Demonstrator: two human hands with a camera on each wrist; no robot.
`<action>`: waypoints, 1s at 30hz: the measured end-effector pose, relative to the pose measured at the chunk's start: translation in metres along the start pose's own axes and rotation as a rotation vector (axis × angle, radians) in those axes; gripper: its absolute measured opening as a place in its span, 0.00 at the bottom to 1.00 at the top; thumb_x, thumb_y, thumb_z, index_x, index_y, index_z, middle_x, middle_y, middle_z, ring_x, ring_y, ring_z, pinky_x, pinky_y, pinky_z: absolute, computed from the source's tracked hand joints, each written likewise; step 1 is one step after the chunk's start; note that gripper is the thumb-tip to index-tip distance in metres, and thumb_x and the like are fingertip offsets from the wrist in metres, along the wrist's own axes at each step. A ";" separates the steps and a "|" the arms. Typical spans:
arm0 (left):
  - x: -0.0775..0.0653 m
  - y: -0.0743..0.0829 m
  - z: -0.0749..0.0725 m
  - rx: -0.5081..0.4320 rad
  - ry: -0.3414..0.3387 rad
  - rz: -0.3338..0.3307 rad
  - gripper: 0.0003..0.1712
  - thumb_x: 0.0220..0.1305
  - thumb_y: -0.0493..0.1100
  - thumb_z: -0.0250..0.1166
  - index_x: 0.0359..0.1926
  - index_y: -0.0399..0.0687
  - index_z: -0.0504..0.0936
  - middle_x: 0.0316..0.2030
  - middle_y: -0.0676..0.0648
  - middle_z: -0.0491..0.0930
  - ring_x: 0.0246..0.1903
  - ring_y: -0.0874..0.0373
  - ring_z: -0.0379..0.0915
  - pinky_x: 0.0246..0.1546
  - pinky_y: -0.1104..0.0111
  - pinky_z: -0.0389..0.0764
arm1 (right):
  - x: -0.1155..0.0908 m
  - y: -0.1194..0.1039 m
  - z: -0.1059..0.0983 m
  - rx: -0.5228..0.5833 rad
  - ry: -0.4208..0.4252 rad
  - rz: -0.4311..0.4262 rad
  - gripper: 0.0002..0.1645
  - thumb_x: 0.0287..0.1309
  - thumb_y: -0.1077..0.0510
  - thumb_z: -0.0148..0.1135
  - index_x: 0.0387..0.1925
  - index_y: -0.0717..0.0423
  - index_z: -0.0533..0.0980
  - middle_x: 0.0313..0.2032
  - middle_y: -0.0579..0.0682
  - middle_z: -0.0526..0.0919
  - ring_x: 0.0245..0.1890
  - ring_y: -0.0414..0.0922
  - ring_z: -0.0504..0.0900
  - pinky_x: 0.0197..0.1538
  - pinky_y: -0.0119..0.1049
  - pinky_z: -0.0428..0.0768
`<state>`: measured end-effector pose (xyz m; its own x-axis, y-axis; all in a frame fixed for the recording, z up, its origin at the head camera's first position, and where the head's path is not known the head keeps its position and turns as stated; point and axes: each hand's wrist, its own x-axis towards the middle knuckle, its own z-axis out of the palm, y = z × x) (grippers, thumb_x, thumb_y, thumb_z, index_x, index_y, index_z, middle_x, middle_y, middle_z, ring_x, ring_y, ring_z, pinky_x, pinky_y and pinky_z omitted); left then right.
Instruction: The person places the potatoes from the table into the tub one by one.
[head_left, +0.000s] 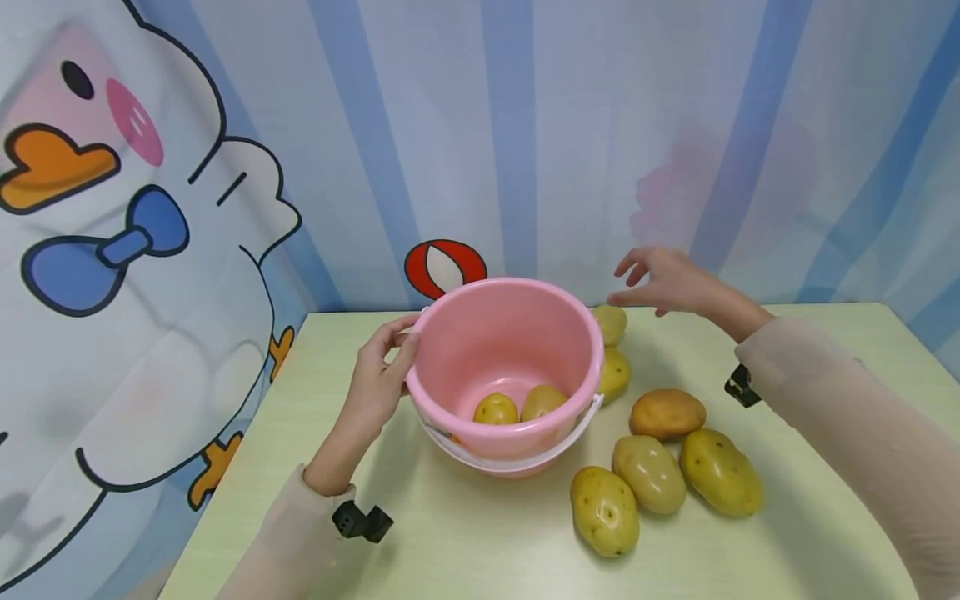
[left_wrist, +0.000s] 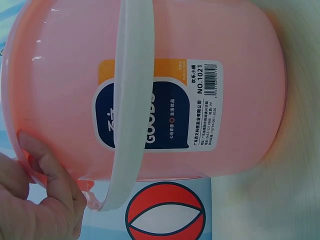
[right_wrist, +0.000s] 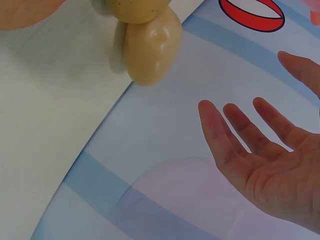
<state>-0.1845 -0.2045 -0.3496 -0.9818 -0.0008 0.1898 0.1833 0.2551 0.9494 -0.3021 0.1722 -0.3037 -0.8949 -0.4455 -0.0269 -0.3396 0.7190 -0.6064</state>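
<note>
Blue-striped curtain (head_left: 600,125) with cartoon duck (head_left: 150,350) behind a pale table (head_left: 480,542)

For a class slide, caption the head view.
Left hand grips a pink bucket with potatoes inside; right hand hovers, empty.

The person wears long, plain sleeves, pale pinkish cream, the left sleeve (head_left: 288,542) matching the right sleeve (head_left: 832,425). The left hand (head_left: 378,367) and right hand (head_left: 667,283) are bare. By the cuffs sit 2 small black devices: the left device (head_left: 363,522) has 2 boxy blocks; the right device (head_left: 741,386) seems similarly angular, though tiny from here.
</note>
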 end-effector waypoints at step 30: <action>0.000 0.001 0.001 0.014 0.011 0.002 0.24 0.76 0.46 0.56 0.67 0.40 0.71 0.48 0.35 0.75 0.37 0.44 0.81 0.31 0.69 0.85 | 0.035 0.031 0.041 -0.089 -0.039 0.018 0.38 0.59 0.46 0.70 0.59 0.70 0.70 0.58 0.71 0.72 0.57 0.65 0.72 0.53 0.59 0.77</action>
<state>-0.1843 -0.2032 -0.3491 -0.9808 -0.0111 0.1945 0.1844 0.2688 0.9454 -0.3317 0.1572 -0.3560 -0.8895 -0.4516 -0.0694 -0.3498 0.7708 -0.5324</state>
